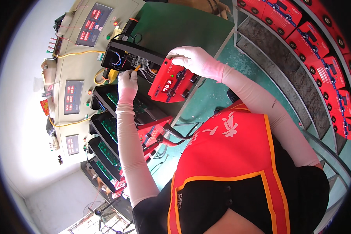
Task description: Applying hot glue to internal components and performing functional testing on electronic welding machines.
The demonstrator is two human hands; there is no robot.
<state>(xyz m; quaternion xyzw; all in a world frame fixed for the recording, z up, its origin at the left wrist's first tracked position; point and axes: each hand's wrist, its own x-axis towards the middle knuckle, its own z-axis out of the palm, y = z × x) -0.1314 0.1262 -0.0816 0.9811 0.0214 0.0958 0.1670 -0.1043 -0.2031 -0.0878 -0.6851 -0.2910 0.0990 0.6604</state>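
Workshop bench: green top (195,23), lies behind and above the red front panel (171,80), taken as landmark for all places below.
Background: beige console (82,70) with lit meters, left of the panel; rack of red machines (310,39), well to its right.
Open unit: black casing (144,52), just behind and left of the panel, cover off, wires (144,64) exposed; panel tilted, its digits lit.
Left hand: white glove (128,82), left of the panel, apart from it; fingers narrow, seemingly pinched on a small yellow tool (137,68) that points into the wires. Exact tip contact: cannot tell.
Right hand: white glove with pink cuff (195,60), at the panel's upper right; fingers curled over its top edge, holding it.
Other units: row of opened machines with green circuit boards (105,146), below and left of the panel; black cable (179,133) plugged in nearby, below it.
Yellow lead: coiled loop (100,77), left of the panel, beyond the left glove.
Step in hand: looks like a live adjustment or check inside, judging by lit digits and the tool's aim.
Next move calls for: probably small, careful left fingertip work among crowded wires, right hand bracing the panel, readout kept in sight.
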